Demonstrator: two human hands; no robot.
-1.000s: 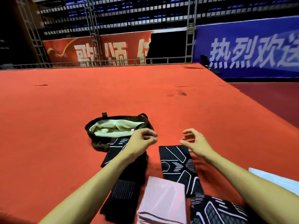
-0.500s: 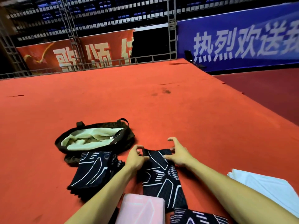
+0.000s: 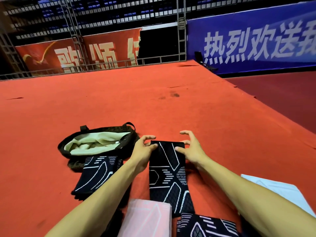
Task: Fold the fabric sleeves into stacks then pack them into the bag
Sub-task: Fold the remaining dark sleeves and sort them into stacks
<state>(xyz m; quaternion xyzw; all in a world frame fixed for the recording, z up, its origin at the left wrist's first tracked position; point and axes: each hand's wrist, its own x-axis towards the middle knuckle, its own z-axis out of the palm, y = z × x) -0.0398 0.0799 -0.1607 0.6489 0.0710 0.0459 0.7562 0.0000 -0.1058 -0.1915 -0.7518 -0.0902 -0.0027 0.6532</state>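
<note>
Grip: both hands pinch the far end of one black sleeve [image 3: 168,170] with white line pattern; left hand [image 3: 142,152] takes the far left corner between thumb and fingers, right hand [image 3: 192,151] takes the far right corner, its other fingers spread above the cloth.
Held sleeve: lies flat and lengthwise on the red carpet [image 3: 119,100], running from the grip back toward the person.
Left of grip: stack of folded black sleeves [image 3: 95,175], partly covered by the left forearm; how many lie in it cannot be told.
Beyond that stack: dark bag [image 3: 95,143], mouth open, pale green lining showing, just beside the left hand.
Near side of grip: pink folded piece [image 3: 145,218] beside the held sleeve's near end; another black patterned sleeve [image 3: 205,226] at that end, cut off by the bottom edge.
Right of grip: white sheet [image 3: 282,190] behind the right forearm, partly hidden by it.
In the way: nothing lies between the hands and the bag.
Count: two hands, one bag, one pink piece, one white sheet, two loose black sleeves besides the stack.
Far off: red banner [image 3: 77,55] and blue banner [image 3: 256,40], lettering cut off at the frame edge.
</note>
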